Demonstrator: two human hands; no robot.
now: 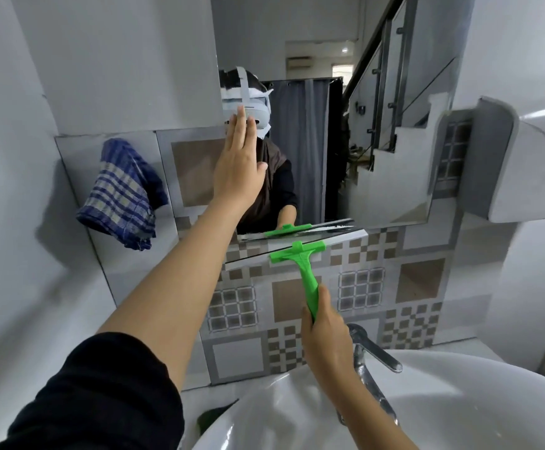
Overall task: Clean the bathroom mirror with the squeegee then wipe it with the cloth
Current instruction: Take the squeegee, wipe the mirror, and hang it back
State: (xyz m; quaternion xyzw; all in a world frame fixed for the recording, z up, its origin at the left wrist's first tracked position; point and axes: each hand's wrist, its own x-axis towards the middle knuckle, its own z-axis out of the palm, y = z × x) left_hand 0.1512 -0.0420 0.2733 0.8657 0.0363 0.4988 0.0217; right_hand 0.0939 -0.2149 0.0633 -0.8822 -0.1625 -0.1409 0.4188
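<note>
One green squeegee (300, 254) gripped tight in the right hand (324, 339), blade at the mirror's (378, 125) bottom edge. Left hand (237, 167) flat and spread on the glass. One checked cloth (121, 193) hangs nearby.

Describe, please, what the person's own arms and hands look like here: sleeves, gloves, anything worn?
Both hands are bare: no gloves, and no rings, watch or bracelets that I can see. The left hand extends from a bare forearm, with a black sleeve pushed up towards the elbow. The right hand and its forearm are bare too; no sleeve shows on that side.
</note>
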